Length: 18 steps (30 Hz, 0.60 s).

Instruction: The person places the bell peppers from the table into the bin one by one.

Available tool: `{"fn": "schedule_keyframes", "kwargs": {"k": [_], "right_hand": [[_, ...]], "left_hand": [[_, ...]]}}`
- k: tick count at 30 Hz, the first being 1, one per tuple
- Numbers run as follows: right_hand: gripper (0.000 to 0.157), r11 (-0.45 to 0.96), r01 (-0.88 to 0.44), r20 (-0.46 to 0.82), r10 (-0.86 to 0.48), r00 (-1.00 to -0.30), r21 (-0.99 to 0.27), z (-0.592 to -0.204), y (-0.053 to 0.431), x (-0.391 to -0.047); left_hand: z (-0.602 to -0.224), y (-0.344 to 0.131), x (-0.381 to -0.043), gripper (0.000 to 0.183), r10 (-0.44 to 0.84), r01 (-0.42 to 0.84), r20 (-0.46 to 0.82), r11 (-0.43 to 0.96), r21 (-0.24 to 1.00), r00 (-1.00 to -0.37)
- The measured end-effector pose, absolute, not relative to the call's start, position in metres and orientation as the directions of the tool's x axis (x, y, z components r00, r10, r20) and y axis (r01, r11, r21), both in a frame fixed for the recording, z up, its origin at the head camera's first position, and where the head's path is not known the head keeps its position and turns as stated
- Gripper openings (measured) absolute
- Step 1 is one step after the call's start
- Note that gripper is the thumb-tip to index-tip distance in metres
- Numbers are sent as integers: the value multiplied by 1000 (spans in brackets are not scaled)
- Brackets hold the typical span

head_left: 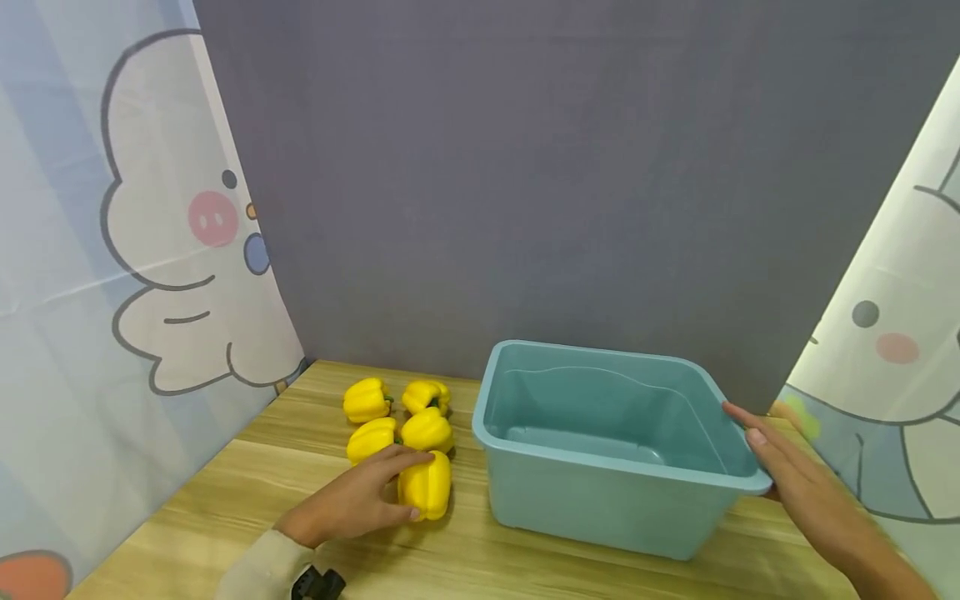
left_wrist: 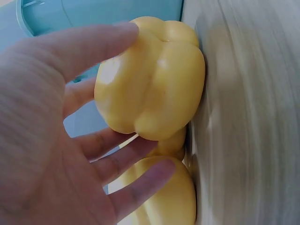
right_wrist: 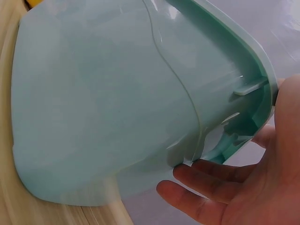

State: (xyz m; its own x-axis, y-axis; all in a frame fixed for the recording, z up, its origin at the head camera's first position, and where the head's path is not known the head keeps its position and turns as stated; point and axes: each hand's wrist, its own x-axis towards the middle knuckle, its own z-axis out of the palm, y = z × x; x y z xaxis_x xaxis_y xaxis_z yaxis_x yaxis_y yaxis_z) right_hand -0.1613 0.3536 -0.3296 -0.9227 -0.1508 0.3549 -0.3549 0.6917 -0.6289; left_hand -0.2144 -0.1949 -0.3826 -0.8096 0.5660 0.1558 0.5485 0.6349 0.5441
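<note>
My left hand (head_left: pixel 367 496) holds the nearest yellow bell pepper (head_left: pixel 426 487), thumb on one side and fingers on the other. In the left wrist view that bell pepper (left_wrist: pixel 150 79) lies between thumb and fingers, close against the tabletop, while the lower fingertips reach another yellow pepper (left_wrist: pixel 173 197). Several more yellow bell peppers (head_left: pixel 367 401) lie grouped just beyond the hand. To their right stands a light blue-green plastic bin (head_left: pixel 600 508), with nothing visible inside. My right hand (head_left: pixel 806 492) grips its right rim; in the right wrist view fingers curl beneath the rim against the outer wall (right_wrist: pixel 103 93).
The wooden tabletop (head_left: pixel 420 567) carries everything. A grey cloth (head_left: pixel 570 183) rises behind the bin, and cartoon-printed curtains (head_left: pixel 172 167) close off both sides. A black strap device (head_left: pixel 318 583) sits on my left wrist.
</note>
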Motion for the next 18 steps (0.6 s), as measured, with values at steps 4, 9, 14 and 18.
{"fn": "schedule_keyframes", "kwargs": {"k": [4, 9, 14, 18], "right_hand": [[48, 682, -343, 330, -157, -931, -646, -329, 352, -160], [50, 601, -347, 298, -184, -937, -720, -331, 351, -164], [52, 564, -354, 301, -188, -935, -746, -335, 353, -166], [52, 537, -360, 303, -195, -933, -763, -336, 353, -167]], "left_hand": [[-382, -195, -215, 65, 568, 547, 158, 621, 562, -808], [-384, -196, -213, 66, 566, 549, 161, 627, 553, -808], [-386, -194, -213, 67, 576, 580, 195, 620, 529, -794], [-387, -193, -213, 69, 575, 588, 204, 633, 504, -793]]}}
